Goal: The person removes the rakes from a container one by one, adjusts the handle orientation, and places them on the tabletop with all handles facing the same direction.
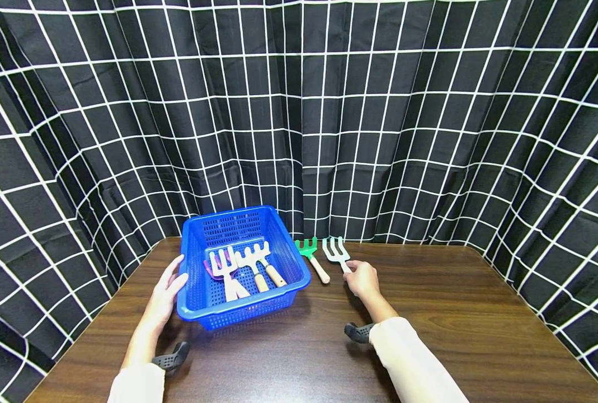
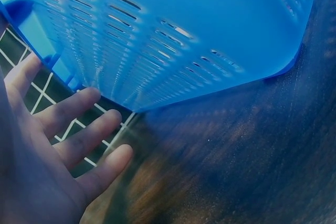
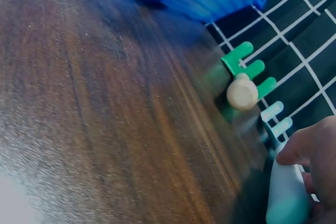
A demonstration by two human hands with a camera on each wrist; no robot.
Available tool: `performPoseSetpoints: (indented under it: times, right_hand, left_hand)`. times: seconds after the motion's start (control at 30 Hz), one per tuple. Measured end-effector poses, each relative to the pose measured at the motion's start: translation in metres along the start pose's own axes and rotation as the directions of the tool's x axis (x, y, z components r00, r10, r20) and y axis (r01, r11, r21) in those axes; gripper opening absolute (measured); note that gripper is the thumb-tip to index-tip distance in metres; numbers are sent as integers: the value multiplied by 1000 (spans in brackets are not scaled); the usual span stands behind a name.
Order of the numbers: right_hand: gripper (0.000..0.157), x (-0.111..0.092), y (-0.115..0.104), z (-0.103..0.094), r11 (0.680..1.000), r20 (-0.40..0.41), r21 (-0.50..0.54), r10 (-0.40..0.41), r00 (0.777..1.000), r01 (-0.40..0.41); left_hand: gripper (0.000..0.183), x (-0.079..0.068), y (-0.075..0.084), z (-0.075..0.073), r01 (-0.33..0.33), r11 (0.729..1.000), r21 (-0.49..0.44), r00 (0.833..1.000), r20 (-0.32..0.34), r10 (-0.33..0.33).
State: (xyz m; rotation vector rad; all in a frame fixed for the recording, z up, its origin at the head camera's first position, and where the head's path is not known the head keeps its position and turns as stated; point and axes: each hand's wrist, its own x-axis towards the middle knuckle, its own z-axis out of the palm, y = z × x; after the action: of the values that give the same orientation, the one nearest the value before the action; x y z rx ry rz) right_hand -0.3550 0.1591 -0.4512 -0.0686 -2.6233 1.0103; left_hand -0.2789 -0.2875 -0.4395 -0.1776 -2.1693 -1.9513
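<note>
At the right, my right hand (image 1: 364, 280) pinches the pale handle of a white and mint garden hand fork (image 1: 336, 252), whose tines point at the curtain. Beside it on the table lies a green hand rake (image 1: 309, 250) with a wooden handle. My left hand (image 1: 164, 294) is at the left side of a blue plastic basket (image 1: 273, 305), fingers spread against its rim and wall. Inside the basket lie several garden hand tools: a white fork (image 1: 222, 268), cream rakes (image 1: 250, 259) with wooden handles, and a purple-pink tool (image 1: 210, 270) partly covered by the fork.
The brown wooden table (image 1: 429, 313) spreads under everything. A black curtain (image 1: 359, 123) with a white grid hangs along its back and sides, close behind the basket and the tools. A dark wrist mount (image 1: 357, 332) sits on each forearm.
</note>
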Motion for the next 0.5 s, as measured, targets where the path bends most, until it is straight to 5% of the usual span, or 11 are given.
performPoseSetpoints:
  times: [0.5]
  right_hand:
    - [41, 11, 2, -4, 997, 45, -72, 29, 999, -26]
  left_hand:
    - [56, 2, -3, -1, 5, 1000, 23, 1000, -3, -5]
